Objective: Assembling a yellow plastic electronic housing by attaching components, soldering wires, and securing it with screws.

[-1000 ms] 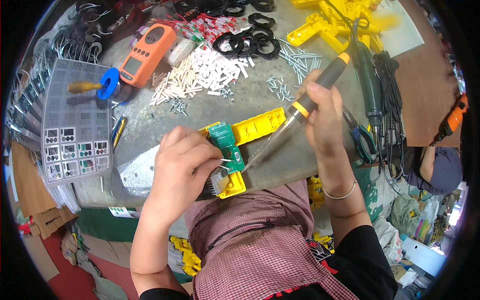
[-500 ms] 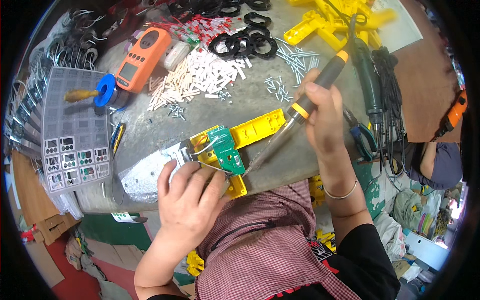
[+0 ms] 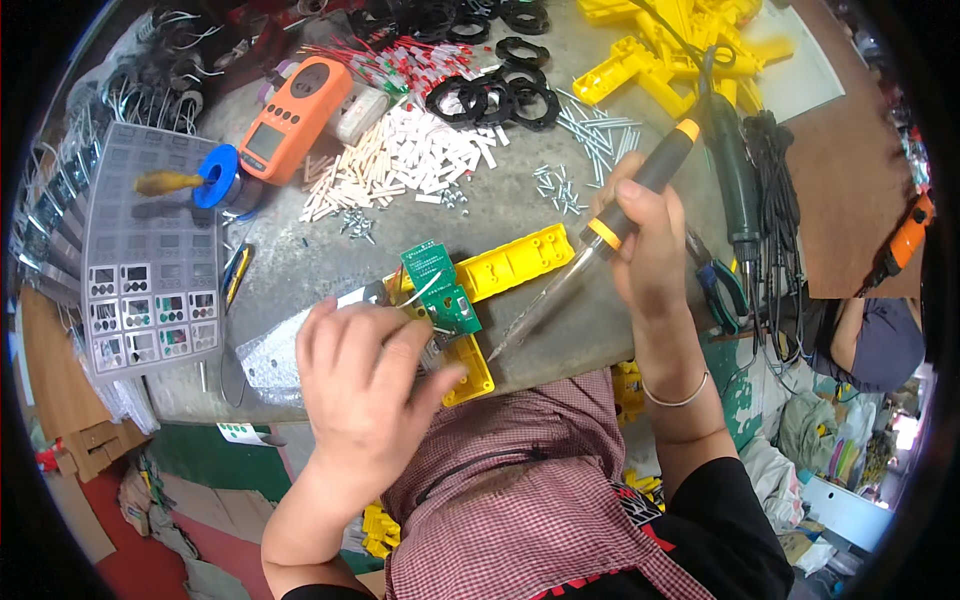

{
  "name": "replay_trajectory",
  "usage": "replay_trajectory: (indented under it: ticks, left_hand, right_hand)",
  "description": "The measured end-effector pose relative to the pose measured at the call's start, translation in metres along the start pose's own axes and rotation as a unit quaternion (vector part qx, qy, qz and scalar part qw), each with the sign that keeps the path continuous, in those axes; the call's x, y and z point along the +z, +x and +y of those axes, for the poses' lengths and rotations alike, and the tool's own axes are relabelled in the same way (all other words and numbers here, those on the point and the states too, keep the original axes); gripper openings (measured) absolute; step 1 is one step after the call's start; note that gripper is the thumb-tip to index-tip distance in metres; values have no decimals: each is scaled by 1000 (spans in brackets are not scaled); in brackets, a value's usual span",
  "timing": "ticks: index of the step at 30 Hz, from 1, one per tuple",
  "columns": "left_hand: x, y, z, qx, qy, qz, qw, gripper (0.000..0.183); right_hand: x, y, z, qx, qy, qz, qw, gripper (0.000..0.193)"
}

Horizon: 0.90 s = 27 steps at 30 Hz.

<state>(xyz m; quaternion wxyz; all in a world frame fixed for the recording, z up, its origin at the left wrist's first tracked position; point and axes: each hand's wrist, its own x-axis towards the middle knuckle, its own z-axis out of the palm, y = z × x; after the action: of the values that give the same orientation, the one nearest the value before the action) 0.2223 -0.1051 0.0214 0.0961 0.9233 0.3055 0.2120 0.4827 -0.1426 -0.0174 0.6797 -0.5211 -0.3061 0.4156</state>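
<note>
Green rectangular circuit board (image 3: 434, 272) sits just beyond the left hand (image 3: 362, 378), whose blurred grip I cannot judge; the right hand (image 3: 652, 228) is wrapped around a black-and-yellow pointed tool (image 3: 663, 158). Steady the board first; keep the tip off the yellow plastic casing (image 3: 520, 262).

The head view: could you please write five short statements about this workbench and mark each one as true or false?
1. The right hand holds the soldering iron. True.
2. The circuit board is red. False: it is green.
3. The blue spool is beside the orange meter. True.
4. The bracelet is on the left arm. False: it is on the right arm.
5. The pliers lie to the right of the right hand. True.
</note>
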Motion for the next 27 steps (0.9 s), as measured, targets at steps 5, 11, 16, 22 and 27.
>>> replay_trajectory:
  ticks: [5,11,16,22,27]
  left_hand:
    - [18,24,-12,-62,-62,80,993,22]
    - [19,26,-18,-25,-135,-14,990,14]
    - [10,34,-15,-48,-142,-76,986,16]
    - [11,36,-17,-82,-176,-109,975,15]
    - [12,37,-14,-91,-171,-107,975,14]
  right_hand:
    - [4,-1,1,-18,-11,22,1000,21]
    - [7,-2,-5,-24,-8,35,999,18]
    - [9,3,-11,-12,-26,49,998,14]
    - [7,10,-6,5,-22,59,998,13]
    - [12,12,-1,0,-12,65,998,12]
